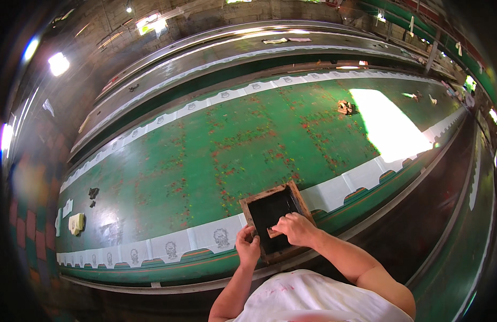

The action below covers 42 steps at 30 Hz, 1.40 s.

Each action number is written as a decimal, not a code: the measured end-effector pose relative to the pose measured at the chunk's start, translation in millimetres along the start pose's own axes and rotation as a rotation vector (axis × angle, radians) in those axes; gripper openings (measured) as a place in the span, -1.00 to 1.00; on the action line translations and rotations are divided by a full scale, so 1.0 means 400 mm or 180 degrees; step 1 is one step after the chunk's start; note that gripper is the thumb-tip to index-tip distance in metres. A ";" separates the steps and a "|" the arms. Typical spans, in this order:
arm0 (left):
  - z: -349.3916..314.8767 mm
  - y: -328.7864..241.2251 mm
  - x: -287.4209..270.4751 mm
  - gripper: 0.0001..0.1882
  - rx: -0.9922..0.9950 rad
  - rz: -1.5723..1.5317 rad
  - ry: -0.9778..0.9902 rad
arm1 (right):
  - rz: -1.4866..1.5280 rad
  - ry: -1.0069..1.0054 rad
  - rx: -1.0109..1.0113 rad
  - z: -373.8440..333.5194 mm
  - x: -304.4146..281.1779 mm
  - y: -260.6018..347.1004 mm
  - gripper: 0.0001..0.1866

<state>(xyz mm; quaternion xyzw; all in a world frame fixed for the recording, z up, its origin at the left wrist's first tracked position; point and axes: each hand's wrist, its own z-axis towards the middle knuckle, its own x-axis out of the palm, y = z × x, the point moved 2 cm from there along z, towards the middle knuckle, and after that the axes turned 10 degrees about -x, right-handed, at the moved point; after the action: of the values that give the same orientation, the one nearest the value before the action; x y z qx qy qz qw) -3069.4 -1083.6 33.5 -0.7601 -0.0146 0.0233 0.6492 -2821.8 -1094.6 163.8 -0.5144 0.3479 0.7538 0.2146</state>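
Note:
A wooden screen-printing frame (pixel 250 213) with a dark inner surface lies over the white cloth strip at the table's near edge. My left hand (pixel 248 246) grips the frame's left side, fingers bent over the wood. Inside the frame, my right hand (pixel 294 229) is closed on a small squeegee (pixel 272 232) with a light wooden edge; its blade is hidden. White cloth pieces (pixel 197 236) left of the frame carry dark round printed motifs. To its right, the nearest cloth pieces (pixel 324 195) look plain.
The long green table (pixel 152 188) is speckled with red and yellow. A folded yellowish cloth (pixel 76 224) and dark scraps (pixel 93 192) lie on its left. A brown object (pixel 345 107) sits near a bright sunlit patch. More long tables (pixel 205 59) stand beyond, with cloth along their edges.

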 end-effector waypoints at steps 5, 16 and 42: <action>-0.016 -0.040 0.013 -0.56 -0.0059 -0.0138 -0.0020 | 0.0078 -0.0078 0.0030 -0.070 -0.001 0.095 -0.64; -0.059 -0.104 0.050 -0.46 0.0710 0.1236 -0.0407 | 0.0351 -0.1118 0.0439 -0.195 -0.022 0.116 -0.58; -0.140 -0.096 0.664 -0.51 0.0834 0.0742 -0.0413 | 0.0574 -0.1564 0.0866 -0.677 -0.238 -0.292 -0.64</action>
<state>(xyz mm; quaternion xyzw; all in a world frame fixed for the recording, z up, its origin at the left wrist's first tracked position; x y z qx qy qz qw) -2800.9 -1118.9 75.9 -0.6625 0.0349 0.1491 0.7332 -2536.4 -1215.4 154.5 -0.2500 0.4278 0.8182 0.2916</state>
